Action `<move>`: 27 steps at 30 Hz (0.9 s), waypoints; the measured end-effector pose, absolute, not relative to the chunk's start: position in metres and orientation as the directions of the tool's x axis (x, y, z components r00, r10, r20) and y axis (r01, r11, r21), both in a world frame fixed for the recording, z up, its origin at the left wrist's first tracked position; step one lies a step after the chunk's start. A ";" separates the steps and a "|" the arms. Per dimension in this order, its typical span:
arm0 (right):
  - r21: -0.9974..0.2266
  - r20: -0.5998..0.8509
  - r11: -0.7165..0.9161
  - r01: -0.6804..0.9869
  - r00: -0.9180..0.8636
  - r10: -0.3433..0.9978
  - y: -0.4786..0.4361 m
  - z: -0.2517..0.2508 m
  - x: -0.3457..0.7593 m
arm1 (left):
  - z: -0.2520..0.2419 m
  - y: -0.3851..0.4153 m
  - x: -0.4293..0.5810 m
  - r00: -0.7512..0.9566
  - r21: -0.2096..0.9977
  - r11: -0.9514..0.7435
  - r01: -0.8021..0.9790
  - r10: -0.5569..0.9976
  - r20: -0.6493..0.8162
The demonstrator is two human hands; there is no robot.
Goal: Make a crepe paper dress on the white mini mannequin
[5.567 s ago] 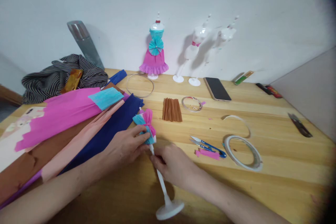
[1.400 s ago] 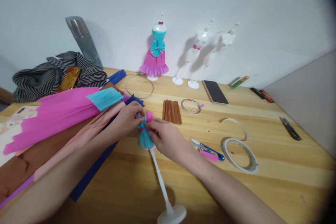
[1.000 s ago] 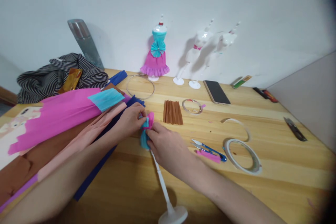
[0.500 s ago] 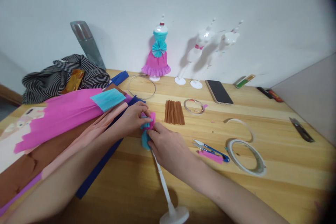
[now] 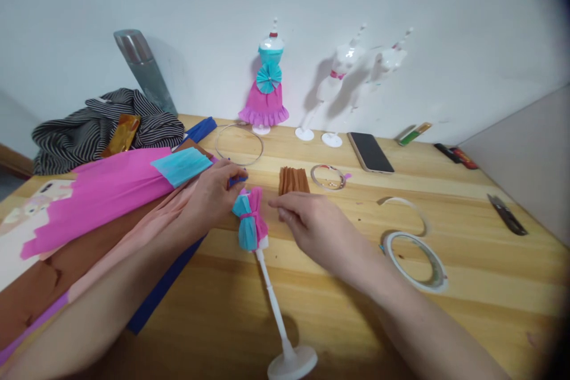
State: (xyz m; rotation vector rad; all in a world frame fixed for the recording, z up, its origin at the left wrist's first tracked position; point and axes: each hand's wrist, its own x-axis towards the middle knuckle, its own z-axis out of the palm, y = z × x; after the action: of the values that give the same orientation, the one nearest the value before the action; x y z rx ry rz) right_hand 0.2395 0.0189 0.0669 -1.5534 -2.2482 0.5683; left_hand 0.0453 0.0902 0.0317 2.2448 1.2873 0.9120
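Observation:
A small white dress form [image 5: 275, 303] lies tilted toward me, its round base nearest. Blue and pink crepe paper [image 5: 249, 222] wraps its body, with a thin pink band around the waist. Left of its top is my left hand [image 5: 214, 193], curled, thumb and index finger slightly apart, nothing visible between them. To the right, off the paper, my right hand [image 5: 318, 222] has index finger and thumb pinched together; whatever is between them is too small to make out. Behind its fingertips lies a pleated brown paper piece [image 5: 294, 179], partly covered by the hand.
Crepe paper sheets [image 5: 107, 196] and a striped cloth [image 5: 66, 136] cover the left side. Along the wall stand a dressed form [image 5: 268, 101], two white forms [image 5: 329, 92] and a spray can [image 5: 146, 68]. Rightward lie a phone [image 5: 370, 151], tape roll [image 5: 392, 273] and dark knife [image 5: 507, 214].
Both hands have let go of the paper on the form and moved apart, the right one rightward and the left slightly up. The snips and pink scrap are now hidden behind my right arm.

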 end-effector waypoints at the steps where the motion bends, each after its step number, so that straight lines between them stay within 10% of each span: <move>1: -0.505 0.070 0.302 0.809 -0.311 0.948 0.019 0.070 0.243 | 0.035 0.088 0.046 0.408 0.614 -0.485 0.623 0.871 0.274; 5: -0.494 0.106 0.284 0.822 -0.268 0.958 0.019 0.081 0.250 | 0.032 0.084 0.049 0.571 0.596 -0.493 0.634 0.818 0.070; 19: -0.690 0.460 0.315 0.652 0.059 0.886 -0.014 0.119 0.293 | 0.064 0.054 0.055 0.559 0.737 -0.474 0.482 0.814 0.159; 27: -0.770 0.348 0.309 0.558 -0.040 0.937 -0.023 0.104 0.337 | 0.078 0.034 0.060 0.617 0.715 -0.520 0.467 0.771 0.158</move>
State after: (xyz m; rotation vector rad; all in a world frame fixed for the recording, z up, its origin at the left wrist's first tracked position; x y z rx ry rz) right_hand 0.3366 -0.0232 0.1038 -1.3595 -1.7134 0.5513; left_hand 0.0605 0.0337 0.0782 2.2035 0.9675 0.6184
